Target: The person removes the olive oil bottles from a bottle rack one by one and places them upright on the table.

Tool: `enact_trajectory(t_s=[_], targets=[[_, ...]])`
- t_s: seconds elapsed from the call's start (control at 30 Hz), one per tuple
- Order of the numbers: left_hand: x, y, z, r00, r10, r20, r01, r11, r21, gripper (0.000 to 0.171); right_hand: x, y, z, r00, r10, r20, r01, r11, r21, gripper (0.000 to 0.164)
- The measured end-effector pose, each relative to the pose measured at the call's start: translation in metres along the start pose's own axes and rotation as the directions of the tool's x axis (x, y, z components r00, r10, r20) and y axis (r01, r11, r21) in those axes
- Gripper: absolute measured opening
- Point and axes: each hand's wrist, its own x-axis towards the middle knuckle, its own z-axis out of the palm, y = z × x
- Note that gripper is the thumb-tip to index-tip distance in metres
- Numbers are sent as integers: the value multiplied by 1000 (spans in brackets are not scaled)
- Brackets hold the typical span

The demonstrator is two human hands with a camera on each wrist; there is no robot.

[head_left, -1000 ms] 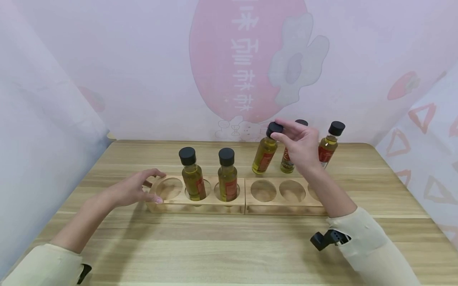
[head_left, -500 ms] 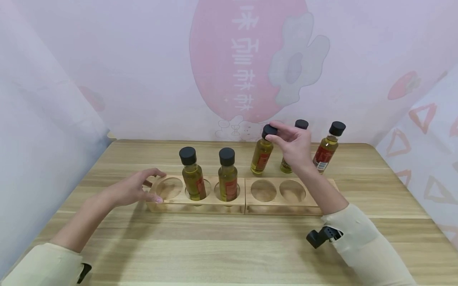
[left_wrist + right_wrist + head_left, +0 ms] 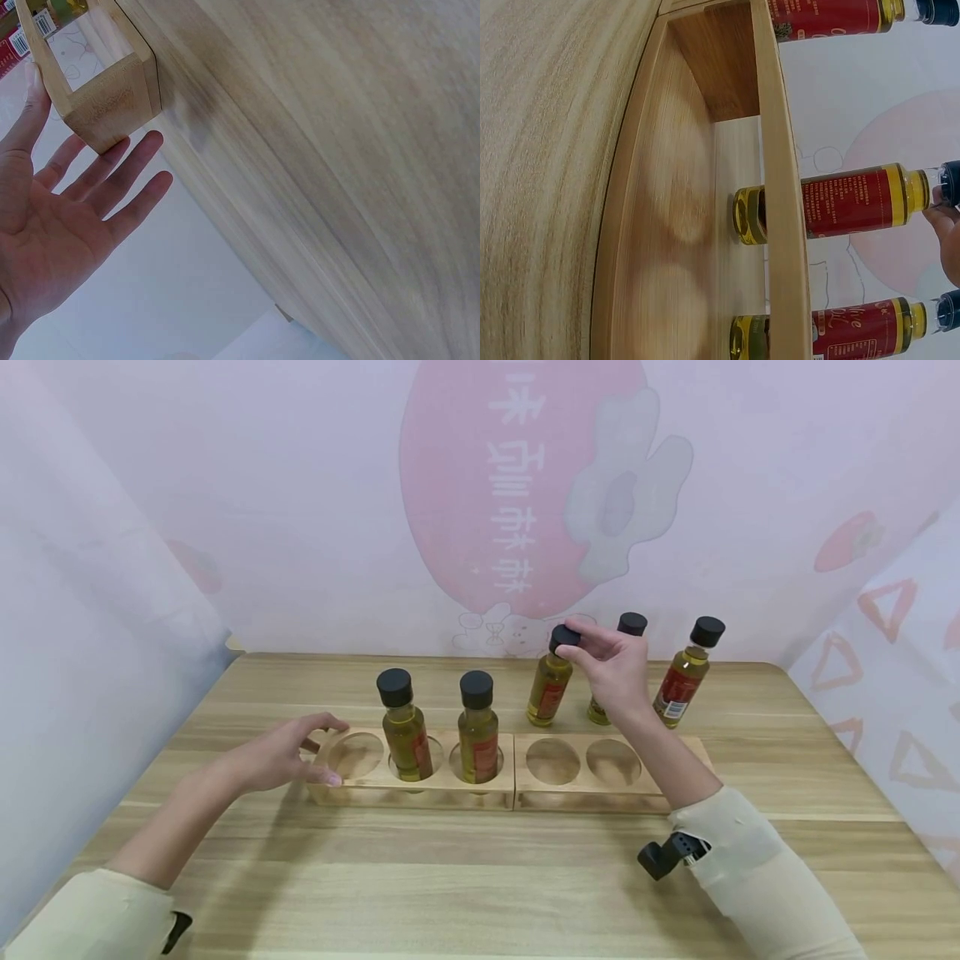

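A white fabric backdrop hangs behind a wood-grained table bearing a smooth, round-holed wooden rack. The left hand holds the rack's left end between thumb and spread fingers; behind the rack, the right hand pinches a glass bottle by its black cap. Two filled bottles stand in the rack. A red label partly reads "Olive Oil".
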Motion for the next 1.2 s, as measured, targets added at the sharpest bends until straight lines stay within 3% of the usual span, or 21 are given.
enact_trajectory(t_s=[0.4, 0.83, 1.2], targets=[[0, 1, 0, 1000, -10, 3, 10, 1000, -2, 77, 5, 5, 0, 999, 48, -9, -48, 998, -30, 38], [-1, 1, -1, 1000, -4, 7, 4, 1000, -2, 78, 18, 5, 4, 991, 131, -9, -130, 977, -172, 38], [0, 1, -1, 1000, 3, 7, -3, 1000, 2, 78, 22, 8, 5, 986, 167, 8, -163, 971, -178, 42]])
